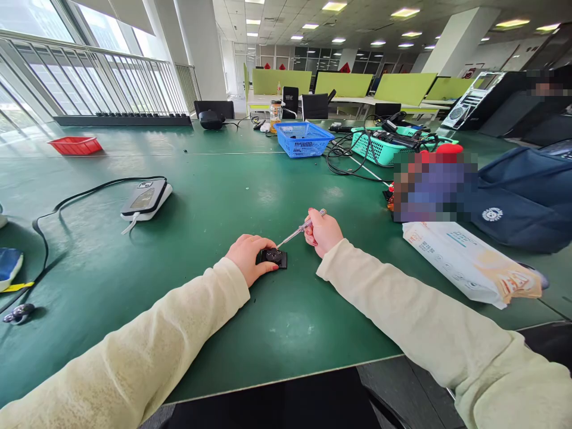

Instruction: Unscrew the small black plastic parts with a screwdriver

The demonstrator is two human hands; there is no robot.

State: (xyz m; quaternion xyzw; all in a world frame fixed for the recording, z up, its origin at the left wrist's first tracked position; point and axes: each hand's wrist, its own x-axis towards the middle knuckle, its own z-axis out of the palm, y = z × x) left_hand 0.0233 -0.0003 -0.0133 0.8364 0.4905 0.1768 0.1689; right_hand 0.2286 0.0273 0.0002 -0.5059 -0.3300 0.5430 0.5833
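Observation:
A small black part (pixel 274 257) with a round top and a flat base lies on the green table (pixel 214 333). My left hand (pixel 252 257) grips it from the left, thumb at the near side and fingers at the far side. In my right hand (pixel 322 232), closed around its handle, is a thin screwdriver (pixel 292 236) with a clear handle. The screwdriver slants down to the left, and its tip is at the far edge of the black part. Whether the tip touches it is too small to tell.
A phone on a white stand (pixel 145 199) is at the left, near a black cable. A red tray (pixel 75 145), a blue basket (pixel 304 140) and a teal basket of cables (pixel 379 149) stand farther back. At right lie a wipes pack (pixel 465 256) and a dark blue bag (pixel 527 196).

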